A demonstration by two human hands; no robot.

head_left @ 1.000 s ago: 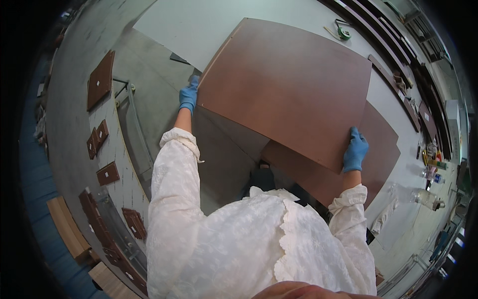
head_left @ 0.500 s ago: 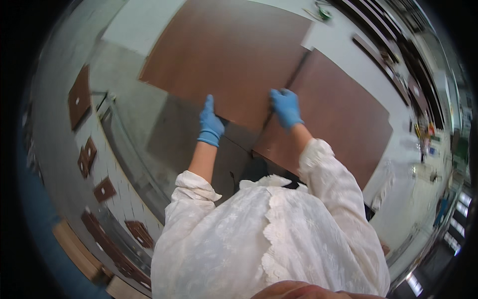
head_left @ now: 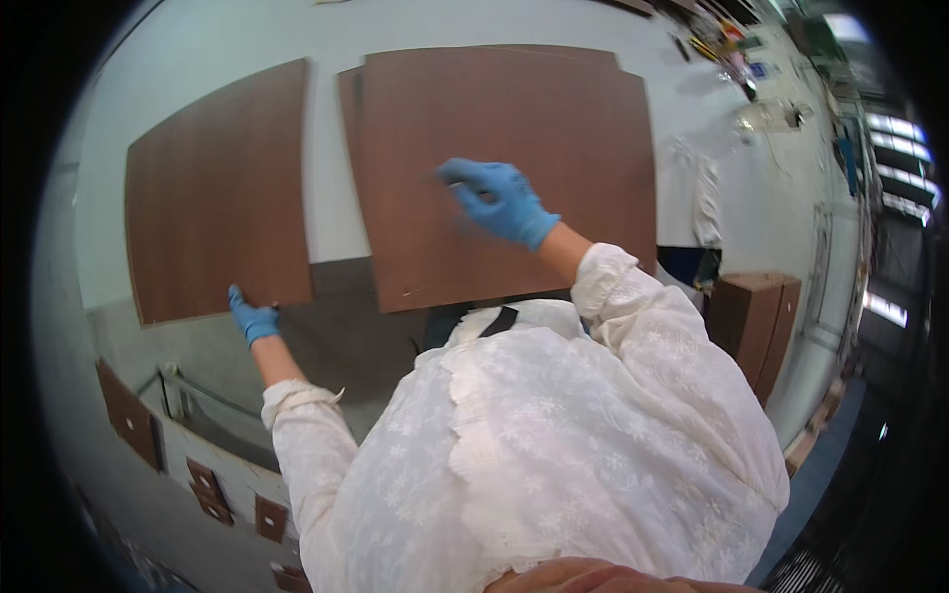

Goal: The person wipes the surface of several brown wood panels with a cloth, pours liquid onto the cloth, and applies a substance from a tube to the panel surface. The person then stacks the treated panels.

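The left panel (head_left: 217,193) lies on the counter (head_left: 333,183), its near edge overlapped by the left hand's (head_left: 255,321) thumb; fingers hidden, grip undeterminable. The right panel (head_left: 534,114) lies beneath the loosely curled right hand (head_left: 501,205); contents undeterminable.

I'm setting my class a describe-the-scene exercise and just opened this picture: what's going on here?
A person in a white top has a blue-gloved left hand at the near edge of the left brown panel. The right hand is curled over the right brown panel; whether it touches is unclear. Both panels overhang the near edge of a pale table.
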